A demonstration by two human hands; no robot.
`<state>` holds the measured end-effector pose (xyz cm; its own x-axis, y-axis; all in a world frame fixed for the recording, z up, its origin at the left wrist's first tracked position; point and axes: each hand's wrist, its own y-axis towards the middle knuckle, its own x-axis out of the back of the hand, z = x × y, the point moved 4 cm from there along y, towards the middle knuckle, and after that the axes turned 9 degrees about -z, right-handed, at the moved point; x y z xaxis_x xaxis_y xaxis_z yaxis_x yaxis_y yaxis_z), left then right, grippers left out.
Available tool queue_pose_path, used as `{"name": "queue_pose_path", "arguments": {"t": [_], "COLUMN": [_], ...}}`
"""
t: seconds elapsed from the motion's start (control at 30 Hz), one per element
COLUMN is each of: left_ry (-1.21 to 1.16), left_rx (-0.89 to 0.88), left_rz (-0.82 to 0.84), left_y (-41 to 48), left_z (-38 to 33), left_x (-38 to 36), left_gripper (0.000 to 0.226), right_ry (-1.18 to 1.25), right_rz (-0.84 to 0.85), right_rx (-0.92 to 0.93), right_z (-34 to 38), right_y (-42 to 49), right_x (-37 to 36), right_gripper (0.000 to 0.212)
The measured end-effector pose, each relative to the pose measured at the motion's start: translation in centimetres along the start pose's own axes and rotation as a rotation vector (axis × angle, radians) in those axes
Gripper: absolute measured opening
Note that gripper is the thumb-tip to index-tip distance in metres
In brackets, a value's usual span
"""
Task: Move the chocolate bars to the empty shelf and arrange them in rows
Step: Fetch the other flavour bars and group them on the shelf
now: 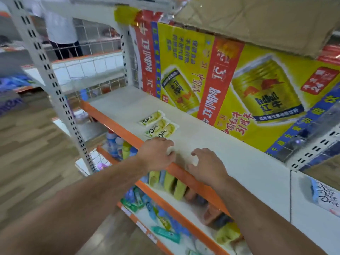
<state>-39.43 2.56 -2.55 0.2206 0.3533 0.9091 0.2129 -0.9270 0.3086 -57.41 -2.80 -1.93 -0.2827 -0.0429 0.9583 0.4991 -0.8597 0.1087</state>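
Three pale yellow-green Dove chocolate bars (159, 125) lie side by side in a slanted row on the white shelf (211, 144), near its orange front edge. My left hand (156, 154) is just in front of the nearest bar. Its thumb and fingers are curled round a pale, blurred packet that looks like another chocolate bar (171, 150). My right hand (207, 167) hovers over the shelf's front edge to the right, fingers spread and loosely bent, holding nothing. More yellow-green packets (176, 186) stand on the shelf below.
Red Bull cartons (230, 83) line the back of the shelf under a cardboard box (266, 21). A light blue Dove packet (325, 197) lies at the far right. A perforated white post (55, 89) stands at left. A person (60, 32) stands beyond the wire mesh.
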Motion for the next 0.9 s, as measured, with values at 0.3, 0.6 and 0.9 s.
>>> {"name": "queue_pose_path", "arguments": {"t": [0.3, 0.6, 0.9], "left_ry": [0.103, 0.068, -0.001], "left_rx": [0.108, 0.089, 0.01], "left_rz": [-0.018, 0.154, 0.211], "left_y": [4.2, 9.1, 14.3], "left_z": [6.8, 8.7, 6.8], "left_x": [-0.6, -3.3, -5.4], "left_gripper": [0.041, 0.02, 0.031], "right_ry": [-0.011, -0.083, -0.031], "right_rz": [0.056, 0.082, 0.12], "right_rx": [0.088, 0.325, 0.25], "right_z": [3.1, 4.5, 1.3], "right_y": [7.2, 14.2, 14.8], "right_x": [-3.4, -5.0, -4.0], "right_gripper": [0.048, 0.053, 0.025]}}
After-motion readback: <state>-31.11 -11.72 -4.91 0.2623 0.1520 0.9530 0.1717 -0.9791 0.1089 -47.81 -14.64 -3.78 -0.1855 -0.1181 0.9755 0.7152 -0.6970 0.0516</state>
